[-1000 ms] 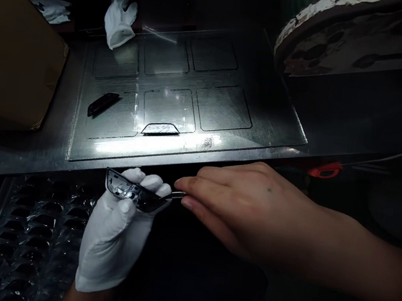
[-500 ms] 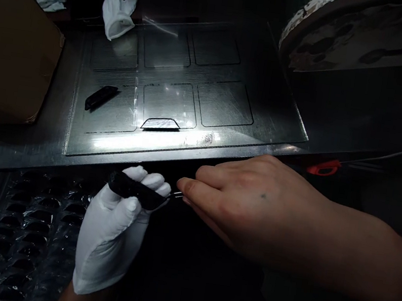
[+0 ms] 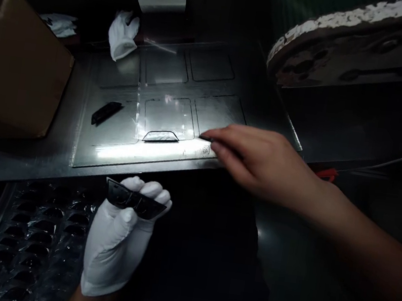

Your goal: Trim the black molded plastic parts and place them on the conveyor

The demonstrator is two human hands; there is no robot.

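Observation:
My left hand [image 3: 117, 241], in a white glove, is closed around a small black plastic part [image 3: 134, 201] held below the bench edge. My bare right hand [image 3: 255, 160] reaches over the front edge of the metal plate [image 3: 171, 151], its fingers pinched on a thin dark tool [image 3: 205, 138] whose tip touches the plate. A flat trapezoid piece [image 3: 161, 136] lies on the plate just left of that tip. Another black part [image 3: 106, 111] rests on the plate's left side.
A cardboard box [image 3: 14, 69] stands at the left. A crumpled white glove [image 3: 123, 34] lies at the plate's far edge. A clear blister tray [image 3: 24, 240] with several pockets sits low left. A large round worn object [image 3: 350, 47] is at the upper right; a red-handled tool [image 3: 327, 174] lies behind my right wrist.
My right hand has left the black part and moved up and forward with the thin tool onto the plate. My left hand keeps hold of the part, turned slightly.

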